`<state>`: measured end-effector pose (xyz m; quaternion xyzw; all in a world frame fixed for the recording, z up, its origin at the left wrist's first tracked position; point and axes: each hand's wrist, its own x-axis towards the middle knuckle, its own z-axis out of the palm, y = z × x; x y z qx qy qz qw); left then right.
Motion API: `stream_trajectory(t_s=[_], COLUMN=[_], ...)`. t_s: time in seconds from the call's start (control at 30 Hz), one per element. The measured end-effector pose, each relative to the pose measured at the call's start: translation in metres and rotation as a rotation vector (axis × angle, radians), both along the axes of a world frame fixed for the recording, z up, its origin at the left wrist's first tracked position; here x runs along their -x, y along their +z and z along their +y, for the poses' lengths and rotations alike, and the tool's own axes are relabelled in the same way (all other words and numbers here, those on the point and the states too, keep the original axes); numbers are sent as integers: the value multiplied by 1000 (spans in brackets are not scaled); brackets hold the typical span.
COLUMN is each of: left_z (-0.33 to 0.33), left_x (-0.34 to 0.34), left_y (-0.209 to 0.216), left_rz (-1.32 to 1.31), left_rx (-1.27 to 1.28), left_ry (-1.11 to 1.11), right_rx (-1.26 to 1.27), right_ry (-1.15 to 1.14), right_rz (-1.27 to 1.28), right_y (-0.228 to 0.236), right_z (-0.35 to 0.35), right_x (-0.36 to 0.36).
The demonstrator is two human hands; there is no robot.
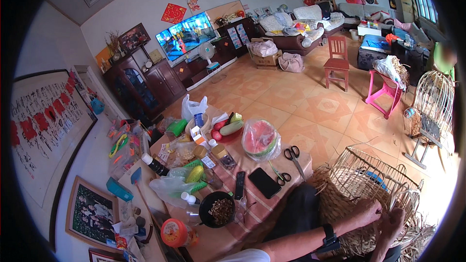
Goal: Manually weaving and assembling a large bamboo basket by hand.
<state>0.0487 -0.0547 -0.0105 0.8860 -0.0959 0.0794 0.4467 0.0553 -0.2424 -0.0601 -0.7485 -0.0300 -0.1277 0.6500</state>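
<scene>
A half-woven basket [340, 184] rests at the lower right, its wire frame [374, 161] bare along the far upper side and wrapped in flat tan straw lower down. At its near rim both my hands are close together. My left hand [367, 210], with a black watch on the wrist, is closed, its fingers pinched on straw at the rim. Just right of it, my right hand [391, 224] is closed around a straw strand [394, 198] that sticks up above the fingers. Loose straw ends [412, 235] hang down beside the basket. Something blue [373, 178] shows inside it.
On the table [301, 162] left of the basket lie scissors [294, 157], a phone [264, 183], a remote control [240, 184], a wrapped watermelon half [260, 138] and a black bowl [217, 209]. A wooden chair [337, 63], pink stool [383, 94] and another wire frame [434, 97] stand beyond.
</scene>
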Motion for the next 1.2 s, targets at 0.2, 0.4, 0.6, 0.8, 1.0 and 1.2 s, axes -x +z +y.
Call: stream_trajectory(t_s=[0.2, 0.4, 0.6, 0.8, 1.0, 1.2], left_z=[3, 1, 2, 6, 5, 2], left_x=[-2, -3, -5, -3, -11, -4], left_y=[0, -8, -20, -31, -28, -23], left_rz=[42, -9, -13, 14, 54, -34], left_rx=[29, -3, -11, 71, 54, 14], left_ry=[-45, -34, -45, -77, -55, -38], right_rx=[-192, -443, -385, -201, 608, 306], right_ry=[-1, 64, 344, 310, 176, 344], right_rz=[-20, 151, 213, 335, 107, -4], right_y=[-37, 9, 31, 36, 27, 33], right_z=[-24, -21, -5, -5, -9, -27], right_x=[2, -2, 29, 47, 27, 91])
